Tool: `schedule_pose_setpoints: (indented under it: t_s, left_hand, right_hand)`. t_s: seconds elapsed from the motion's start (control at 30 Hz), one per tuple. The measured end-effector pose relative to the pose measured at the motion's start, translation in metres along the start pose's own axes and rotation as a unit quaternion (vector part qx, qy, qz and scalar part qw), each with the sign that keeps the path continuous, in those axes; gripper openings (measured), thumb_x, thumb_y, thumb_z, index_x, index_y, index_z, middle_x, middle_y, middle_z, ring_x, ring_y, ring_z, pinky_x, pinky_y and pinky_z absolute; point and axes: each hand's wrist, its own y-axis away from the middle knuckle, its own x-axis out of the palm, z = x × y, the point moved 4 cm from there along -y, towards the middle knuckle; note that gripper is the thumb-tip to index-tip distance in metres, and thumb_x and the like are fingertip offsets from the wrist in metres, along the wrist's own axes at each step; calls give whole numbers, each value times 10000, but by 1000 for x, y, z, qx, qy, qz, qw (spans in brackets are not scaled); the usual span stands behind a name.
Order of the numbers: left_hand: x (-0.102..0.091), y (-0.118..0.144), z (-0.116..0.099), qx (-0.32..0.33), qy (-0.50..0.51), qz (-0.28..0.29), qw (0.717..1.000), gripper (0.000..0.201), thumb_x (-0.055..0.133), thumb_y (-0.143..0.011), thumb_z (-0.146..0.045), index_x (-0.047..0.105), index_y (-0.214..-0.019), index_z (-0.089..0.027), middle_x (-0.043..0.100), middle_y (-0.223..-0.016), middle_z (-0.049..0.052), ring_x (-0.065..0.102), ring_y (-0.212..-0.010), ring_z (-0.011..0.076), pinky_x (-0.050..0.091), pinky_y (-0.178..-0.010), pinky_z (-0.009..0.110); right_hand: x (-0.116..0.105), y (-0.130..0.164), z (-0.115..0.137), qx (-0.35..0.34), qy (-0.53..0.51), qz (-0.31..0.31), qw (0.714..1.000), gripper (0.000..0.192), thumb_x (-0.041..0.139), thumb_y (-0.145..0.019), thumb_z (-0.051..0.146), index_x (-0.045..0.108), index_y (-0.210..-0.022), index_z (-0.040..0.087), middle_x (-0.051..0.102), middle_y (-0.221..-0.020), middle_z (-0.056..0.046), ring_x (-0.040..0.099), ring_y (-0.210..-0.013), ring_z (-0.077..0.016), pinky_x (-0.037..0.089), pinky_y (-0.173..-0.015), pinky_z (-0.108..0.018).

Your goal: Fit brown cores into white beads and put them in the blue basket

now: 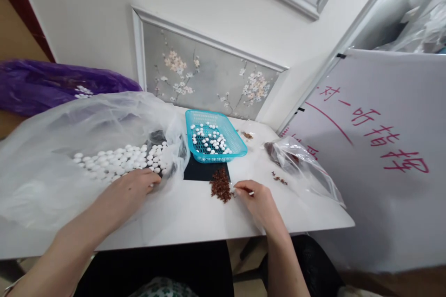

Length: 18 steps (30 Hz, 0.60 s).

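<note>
Single head-worn view, facing forward and down.
The camera looks from above the seated person's lap across the white table [195, 218] toward the wall, close enough that both forearms enter from the bottom edge; the blue basket [240, 146] sits mid-frame, a whiteboard [383, 185] stands at right.

White beads [121, 158] in a clear bag [52, 148], turquoise mesh basket [237, 141], reddish-brown bits [220, 189] on a white table [195, 218]. Purple bag [42, 83] behind, grey panel [209, 74] with pale blossoms, pink writing on the white board [383, 148].

Beads [121, 158] in bag [52, 158] at left of table [195, 218]; basket [215, 135] behind pile of bits [220, 190], small bag [303, 167] at right
</note>
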Motion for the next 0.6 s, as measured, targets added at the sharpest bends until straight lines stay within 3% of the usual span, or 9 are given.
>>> schedule_pose_setpoints:
  t_s: [0.1, 0.2, 0.3, 0.37, 0.4, 0.47, 0.5, 0.6]
  left_hand:
    - [1, 2, -3, 21, -134, 39, 990, 214, 474, -817, -249, 688, -828, -244, 682, -916, 64, 597, -828, 266, 370, -740, 313]
    - [-9, 7, -16, 13, -153, 1, 988, 225, 460, -856, -317, 660, -902, -224, 671, -952, 53, 600, -848, 249, 378, -767, 306]
    - [-22, 13, -38, 10, -95, -113, 989, 194, 512, -840, -342, 645, -910, -220, 660, -992, 20, 587, -882, 223, 394, -770, 267]
    - [-23, 20, -51, -5, 11, -184, 983, 156, 594, -793, -349, 647, -879, -229, 662, -937, 5, 578, -839, 197, 418, -744, 242]
    - [-18, 22, -56, -23, 86, -189, 978, 158, 634, -769, -355, 653, -870, -235, 663, -879, 1, 573, -794, 182, 433, -725, 234]
    - [3, 26, -63, -79, 262, -126, 953, 188, 682, -739, -376, 673, -865, -237, 652, -763, -4, 564, -713, 155, 463, -690, 222]
    - [19, 28, -67, -111, 350, -69, 927, 206, 687, -741, -385, 684, -875, -228, 648, -746, 1, 569, -708, 147, 476, -684, 215]
    - [64, 34, -82, -196, 546, 71, 811, 212, 716, -735, -356, 706, -860, -186, 653, -835, 21, 578, -742, 111, 495, -719, 184]
  right_hand:
    - [6, 5, -3, -3, -3, 4, 1000, 182, 540, -767, 183, 720, -763, 209, 705, -782, -39, 620, -704, -199, 457, -708, -315]
    - [10, 5, 0, -4, -9, -2, 1000, 183, 528, -768, 165, 690, -695, 210, 670, -746, -32, 592, -686, -188, 433, -703, -308]
    - [9, 6, 3, 0, -17, -15, 1000, 179, 516, -782, 173, 648, -665, 205, 626, -714, -25, 556, -664, -178, 411, -693, -301]
    - [6, 8, 3, 6, -26, -25, 999, 159, 514, -802, 201, 622, -686, 203, 606, -717, -22, 539, -662, -176, 401, -672, -293]
    - [5, 10, 3, 10, -32, -30, 999, 152, 510, -815, 219, 608, -701, 201, 597, -710, -20, 534, -659, -176, 399, -659, -289]
    - [3, 13, 0, 22, -49, -36, 998, 155, 491, -849, 256, 582, -737, 200, 580, -668, -11, 529, -628, -171, 400, -627, -282]
    - [3, 15, -1, 28, -60, -36, 997, 160, 478, -866, 273, 570, -758, 199, 571, -642, -4, 528, -604, -166, 405, -612, -278]
    - [6, 21, 1, 34, -100, -27, 994, 156, 447, -902, 307, 548, -866, 194, 571, -629, 4, 536, -571, -154, 436, -602, -271]
